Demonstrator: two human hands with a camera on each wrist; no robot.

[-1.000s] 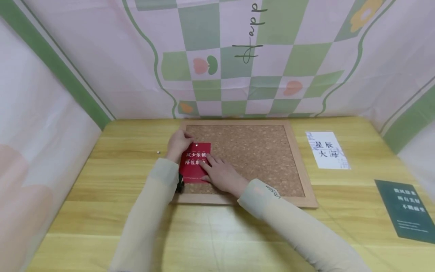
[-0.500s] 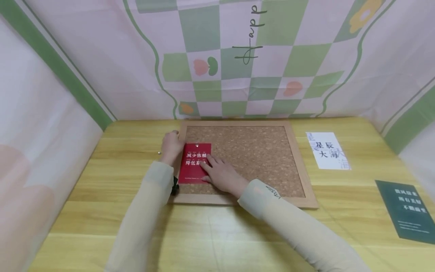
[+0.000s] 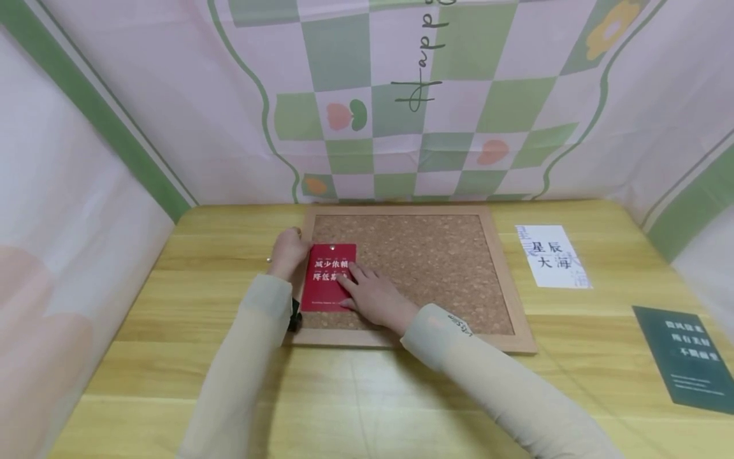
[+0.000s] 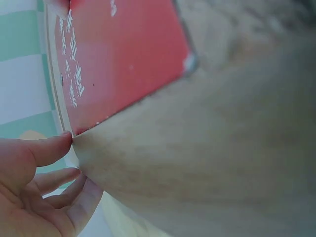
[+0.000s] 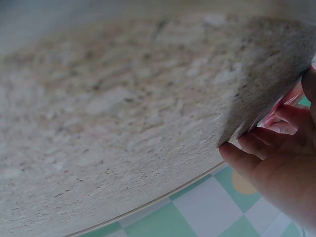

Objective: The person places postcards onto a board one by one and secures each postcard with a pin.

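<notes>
Red card [image 3: 323, 290] lies flat on the left part of the cork board [image 3: 506, 280], its left edge meeting the left wooden rail. Glossy, deep red face, square corners. White Chinese characters in two bold rows across the upper half, smaller lettering above each row, one fine line of print near the bottom edge; your fingers cover the end of the lower row. A round silvery pin head [image 3: 332, 248] sits at the middle of its top edge.

Card stands portrait to you: long axis runs from your side of the board to the far side, roughly parallel with the board's short sides. Pinned edge faces the patterned backdrop; text reads upright from where you are.

Your right hand [image 3: 378, 296] rests on the card's right side, fingers spread, clamped on nothing. Your left hand [image 3: 287, 254] is at the left rail by the card's upper left corner, thumb and fingers apart, tips along the frame edge; how hard they press you can't tell from here. A second silvery stud [image 3: 269, 260] lies on the table [image 3: 189, 306], just beside that hand.
</notes>
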